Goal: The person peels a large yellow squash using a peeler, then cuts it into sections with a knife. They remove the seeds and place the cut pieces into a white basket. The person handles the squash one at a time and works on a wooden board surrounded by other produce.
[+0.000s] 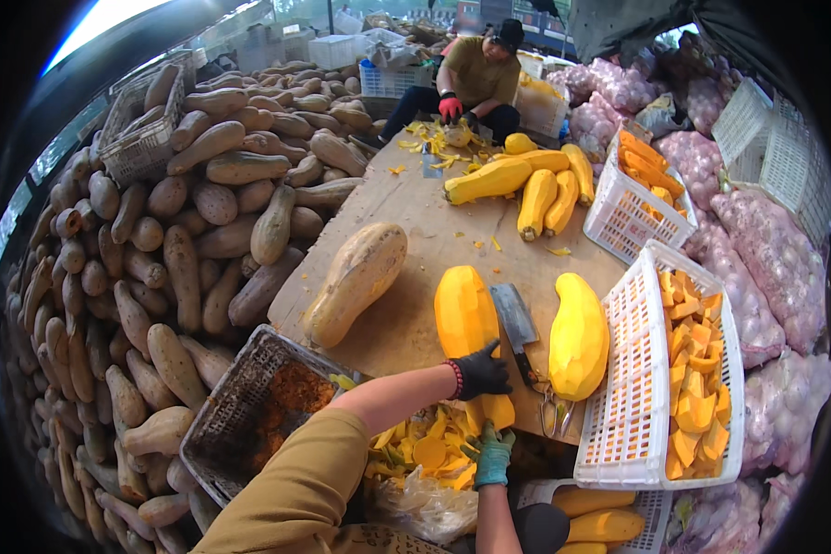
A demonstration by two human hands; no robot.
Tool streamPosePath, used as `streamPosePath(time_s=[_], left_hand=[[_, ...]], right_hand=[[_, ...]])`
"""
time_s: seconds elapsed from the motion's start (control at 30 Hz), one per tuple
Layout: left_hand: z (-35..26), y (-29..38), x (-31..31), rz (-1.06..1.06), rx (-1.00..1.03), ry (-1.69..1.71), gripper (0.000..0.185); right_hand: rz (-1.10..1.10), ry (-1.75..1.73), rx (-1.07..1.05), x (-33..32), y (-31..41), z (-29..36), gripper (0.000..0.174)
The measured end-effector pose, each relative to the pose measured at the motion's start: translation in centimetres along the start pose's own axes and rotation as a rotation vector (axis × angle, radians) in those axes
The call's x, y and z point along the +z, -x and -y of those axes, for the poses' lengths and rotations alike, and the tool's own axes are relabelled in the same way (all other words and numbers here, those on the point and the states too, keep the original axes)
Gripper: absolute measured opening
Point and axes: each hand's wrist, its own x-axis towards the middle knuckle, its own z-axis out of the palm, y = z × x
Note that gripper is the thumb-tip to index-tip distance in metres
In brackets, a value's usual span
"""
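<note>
A peeled orange squash (464, 311) lies lengthwise on the wooden tabletop before me. My left hand (481, 372), in a black glove, grips it across its lower part. At its near end, over the table edge, my right hand (492, 453) in a teal glove holds it; the fingertips are partly hidden. Just right of the squash lies a cleaver (516, 318) with a dark handle. Metal loop-handled tools (554, 414) rest below another peeled squash (579, 337). To the left is an unpeeled tan squash (356, 284). Below my hands, peelings (422, 443) fill a plastic-lined container.
A white crate (627, 388) of orange chunks stands at right, another crate (637, 215) behind it. A dirty crate (215, 422) is at left, beside heaped squashes (208, 201). Across the table (415, 235), a gloved co-worker (481, 73) sits near peeled squashes (492, 180). Net sacks (769, 263) line the right.
</note>
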Motion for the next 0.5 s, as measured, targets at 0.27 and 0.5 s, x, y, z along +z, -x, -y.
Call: streamPosePath(time_s=[0.27,0.5], left_hand=[[3.5,5.9,-0.4,0.02,-0.126,-0.072,0.048],[2.8,6.1,-2.8,0.156,-0.195,0.086,0.055]], right_hand=[[-0.562,0.96,-0.79,-4.6,-2.2,4.0,0.024],[-0.518,1.218,-0.373,-9.6,-9.1,10.3,0.037]])
